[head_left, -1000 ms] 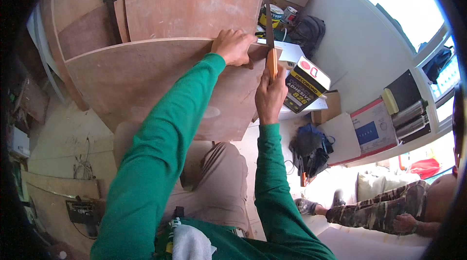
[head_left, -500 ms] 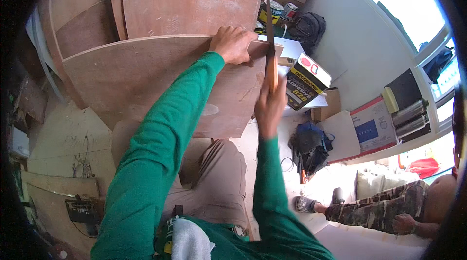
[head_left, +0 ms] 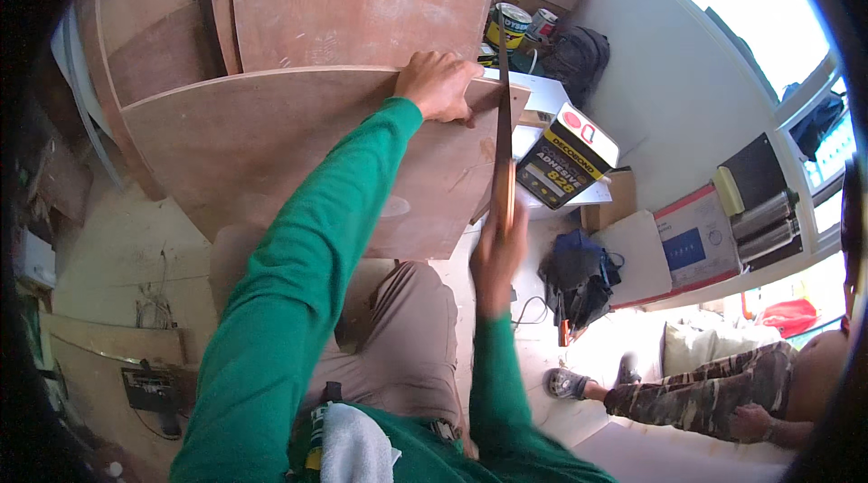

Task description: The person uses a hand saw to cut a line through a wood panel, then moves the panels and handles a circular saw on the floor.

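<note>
Your left hand [head_left: 437,87] was closed over the top edge of the wooden board [head_left: 271,139], toward its right end, with the fingers bent over the rim and the thumb low on the near face. Your right hand [head_left: 498,248], blurred, was just below and right of the board's right end, its fingers wrapped around the handle of the saw [head_left: 504,139]. The blade stood nearly upright and crossed the board's top edge, a little right of your left hand, leaving a short strip of wood beyond it; you could not tell how deep any cut went.

The board itself stood tilted in front of you, above your bent knee [head_left: 411,329], its upper edge curving down to the left. Behind the board rose large wooden sheets [head_left: 362,4]. Just right of the board, a black and yellow can [head_left: 565,162] with a white top rested, tilted in view, on a white table [head_left: 542,89]. Beyond the board's right end were a yellow tub [head_left: 511,26] and a dark backpack [head_left: 576,58]. Well to the lower right of the board, another person sat in camouflage trousers [head_left: 705,379].
</note>
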A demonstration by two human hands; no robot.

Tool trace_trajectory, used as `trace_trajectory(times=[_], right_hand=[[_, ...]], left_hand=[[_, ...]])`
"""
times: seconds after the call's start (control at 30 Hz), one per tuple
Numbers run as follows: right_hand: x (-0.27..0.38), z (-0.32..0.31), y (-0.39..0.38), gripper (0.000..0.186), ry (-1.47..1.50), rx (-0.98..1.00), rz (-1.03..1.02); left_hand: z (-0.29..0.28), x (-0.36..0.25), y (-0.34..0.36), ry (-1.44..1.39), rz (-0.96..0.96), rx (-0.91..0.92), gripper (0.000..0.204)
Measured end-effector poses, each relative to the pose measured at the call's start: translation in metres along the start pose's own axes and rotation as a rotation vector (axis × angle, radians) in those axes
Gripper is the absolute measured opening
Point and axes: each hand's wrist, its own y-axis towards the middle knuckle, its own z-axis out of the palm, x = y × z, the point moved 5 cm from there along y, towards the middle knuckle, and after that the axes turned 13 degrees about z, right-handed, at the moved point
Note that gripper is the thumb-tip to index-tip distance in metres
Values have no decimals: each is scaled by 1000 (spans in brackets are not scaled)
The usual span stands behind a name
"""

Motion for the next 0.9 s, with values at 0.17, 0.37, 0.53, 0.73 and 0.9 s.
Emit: trace_trajectory(times=[0.17,0.37,0.53,0.73,0.9], right_hand=[[56,31,105,22,-62,11,-42],[-44,-47,-86,37,-94,37,129],[-9,-14,-40,41,-50,62,65],[49,35,91,28,-13,-8,-44],[-21,-20,-48,35,-35,31,65]], left_hand=[[-4,-2,12,-51,-33,62,72],[-5,-5,15,-53,-21,77,74],[-9,-1,1,-25,-37,90,74],[-4,4,7,-22,-9,65,68],[-8,8,7,-39,-27,55,67]])
